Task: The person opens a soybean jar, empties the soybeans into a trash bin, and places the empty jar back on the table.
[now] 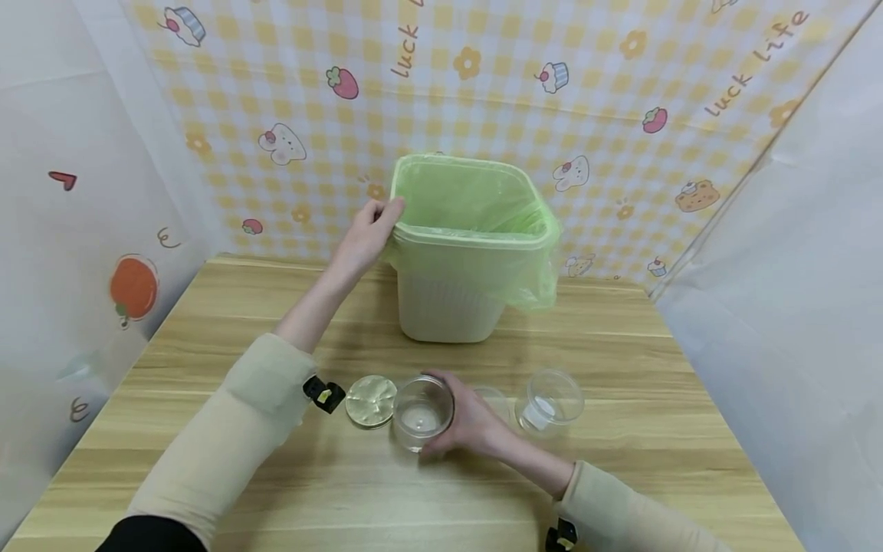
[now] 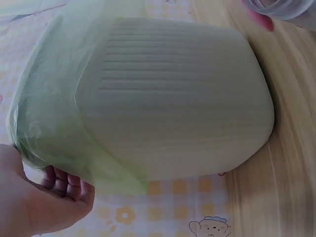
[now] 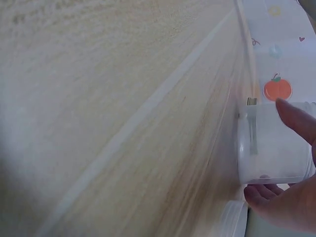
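A pale trash bin (image 1: 448,307) stands on the table, lined with a thin green bag (image 1: 476,261) folded over its rim. My left hand (image 1: 364,236) grips the left side of that rim, thumb over the edge; in the left wrist view its fingers (image 2: 74,187) curl beneath the bag's fold. My right hand (image 1: 472,420) holds a clear plastic jar (image 1: 416,429) around its right side, thumb in front. The jar is upright, its mouth uncovered. The right wrist view shows the jar (image 3: 274,143) between thumb and fingers, its base at the tabletop.
Left of the jar lies a round gold-coloured lid (image 1: 371,400). To the right are a clear round piece (image 1: 493,400), partly behind my right hand, and a clear cup (image 1: 560,395) with something white in it. A checkered cloth backdrop (image 1: 469,115) rises behind the wooden table (image 1: 607,475).
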`<control>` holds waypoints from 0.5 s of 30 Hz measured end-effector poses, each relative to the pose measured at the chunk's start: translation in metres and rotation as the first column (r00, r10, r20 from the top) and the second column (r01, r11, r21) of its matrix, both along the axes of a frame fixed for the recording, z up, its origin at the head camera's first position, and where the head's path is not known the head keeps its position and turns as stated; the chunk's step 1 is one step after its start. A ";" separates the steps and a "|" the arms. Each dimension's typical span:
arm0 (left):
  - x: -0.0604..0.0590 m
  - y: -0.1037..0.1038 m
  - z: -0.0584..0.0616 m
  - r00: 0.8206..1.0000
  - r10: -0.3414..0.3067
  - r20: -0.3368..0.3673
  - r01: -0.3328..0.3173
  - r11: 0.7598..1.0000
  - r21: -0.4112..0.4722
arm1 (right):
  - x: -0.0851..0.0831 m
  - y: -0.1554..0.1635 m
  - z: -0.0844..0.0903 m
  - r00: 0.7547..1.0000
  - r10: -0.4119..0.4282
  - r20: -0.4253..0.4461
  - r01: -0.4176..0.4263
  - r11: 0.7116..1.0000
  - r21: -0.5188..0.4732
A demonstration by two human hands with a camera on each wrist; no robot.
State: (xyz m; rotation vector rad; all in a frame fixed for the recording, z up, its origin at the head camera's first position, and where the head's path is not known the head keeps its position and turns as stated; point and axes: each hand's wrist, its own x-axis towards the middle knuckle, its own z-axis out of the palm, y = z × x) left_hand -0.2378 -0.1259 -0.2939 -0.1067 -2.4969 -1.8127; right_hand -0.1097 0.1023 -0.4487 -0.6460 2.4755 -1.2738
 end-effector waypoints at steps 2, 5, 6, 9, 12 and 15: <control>0.002 0.000 -0.001 1.000 0.004 -0.030 -0.004 1.000 -0.021 | 0.001 0.001 0.001 1.000 0.012 0.009 -0.012 1.000 -0.002; 0.008 -0.001 -0.002 0.997 0.009 -0.073 -0.012 0.999 -0.048 | 0.002 0.003 0.006 1.000 0.023 0.007 -0.023 1.000 0.002; 0.011 -0.002 -0.003 0.996 0.010 -0.086 -0.015 0.998 -0.056 | 0.003 0.004 0.008 1.000 0.025 0.007 -0.025 1.000 0.004; 0.022 -0.007 -0.008 0.990 0.025 -0.141 -0.036 0.996 -0.080 | 0.003 0.009 0.014 0.999 0.033 -0.001 -0.033 0.999 0.003; 0.039 -0.014 -0.014 0.985 0.033 -0.171 -0.058 0.987 -0.147 | 0.003 0.014 0.022 0.998 0.049 -0.031 -0.048 0.999 0.019; 0.056 -0.022 -0.020 0.986 0.002 -0.167 -0.041 0.972 -0.233 | 0.001 0.019 0.033 0.994 0.061 -0.093 -0.055 0.996 0.065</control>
